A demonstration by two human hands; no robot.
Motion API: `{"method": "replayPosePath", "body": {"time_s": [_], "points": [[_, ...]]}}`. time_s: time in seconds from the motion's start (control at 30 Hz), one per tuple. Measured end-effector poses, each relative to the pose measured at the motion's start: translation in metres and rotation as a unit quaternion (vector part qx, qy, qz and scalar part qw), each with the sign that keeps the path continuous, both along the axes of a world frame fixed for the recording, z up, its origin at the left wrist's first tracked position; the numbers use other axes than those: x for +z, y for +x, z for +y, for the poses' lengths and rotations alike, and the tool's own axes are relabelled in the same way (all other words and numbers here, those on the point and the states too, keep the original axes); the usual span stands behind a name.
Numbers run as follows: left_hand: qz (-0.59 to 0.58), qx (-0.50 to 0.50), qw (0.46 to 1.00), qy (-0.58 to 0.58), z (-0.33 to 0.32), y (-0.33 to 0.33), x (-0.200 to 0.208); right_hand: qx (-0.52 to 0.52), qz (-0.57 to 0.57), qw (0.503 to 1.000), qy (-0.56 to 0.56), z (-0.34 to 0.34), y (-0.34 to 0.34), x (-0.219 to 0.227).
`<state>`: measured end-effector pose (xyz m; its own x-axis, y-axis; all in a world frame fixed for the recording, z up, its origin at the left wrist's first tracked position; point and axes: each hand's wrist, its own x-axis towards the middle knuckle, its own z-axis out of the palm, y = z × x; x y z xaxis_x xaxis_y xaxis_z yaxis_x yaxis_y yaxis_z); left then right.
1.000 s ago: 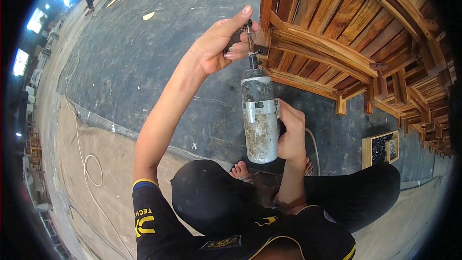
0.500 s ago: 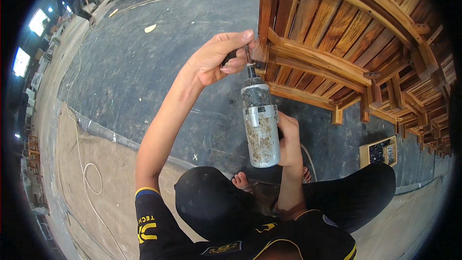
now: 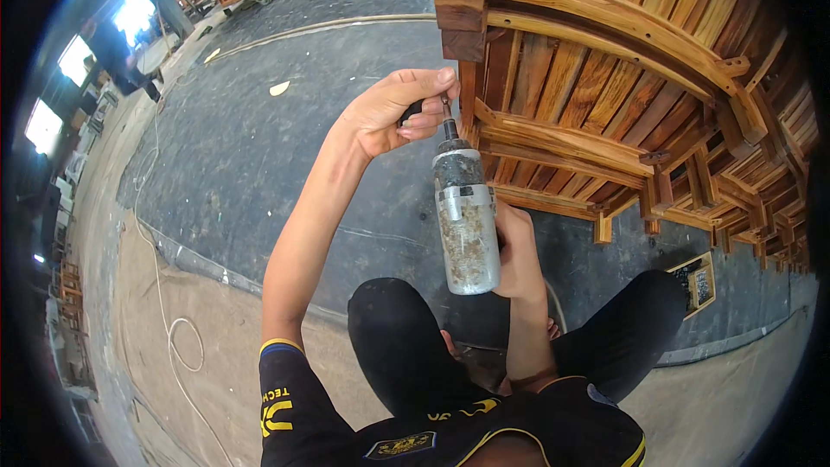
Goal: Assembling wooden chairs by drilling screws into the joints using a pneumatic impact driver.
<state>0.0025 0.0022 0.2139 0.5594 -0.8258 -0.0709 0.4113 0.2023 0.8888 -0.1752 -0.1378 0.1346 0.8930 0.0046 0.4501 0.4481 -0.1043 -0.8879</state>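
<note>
My right hand (image 3: 519,246) is wrapped round the handle of a worn grey impact driver (image 3: 467,242), whose body hides most of those fingers. The driver's nose points away from me, with its bit (image 3: 450,125) up at my left hand (image 3: 400,108). There, thumb and fingers are pinched together at the bit's tip. A small dark thing (image 3: 411,112) shows in the curl of the left fingers, too covered to name. Just beyond and to the right is a slatted wooden furniture piece (image 3: 588,60), close to the left fingertips.
A wooden box (image 3: 711,281) of small dark pieces lies right of my knee. Further slatted wooden pieces (image 3: 761,199) line the right side. Dark matting (image 3: 259,164) covers the floor, and a thin cable (image 3: 164,294) loops on the left. Another person (image 3: 117,52) stands far left.
My view has shifted, so the furniture and floor sit lower in it. My knees have shifted. Both hands keep the same hold, the left still pinched at the bit's tip.
</note>
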Motion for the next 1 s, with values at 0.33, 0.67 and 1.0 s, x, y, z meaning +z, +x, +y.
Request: {"method": "replayPosePath", "body": {"time_s": [0.33,0.67,1.0], "points": [[-0.268,0.125,0.928,0.226,-0.016,-0.014,0.031,-0.119,-0.061,0.988,-0.082,0.008,0.019,0.005],[-0.305,0.107,0.924,0.204,-0.015,-0.007,0.033,-0.164,-0.077,0.981,-0.071,0.017,0.030,0.006],[-0.294,0.114,0.929,0.195,-0.015,-0.004,0.031,-0.183,-0.087,0.977,-0.058,0.023,0.032,0.008]]}}
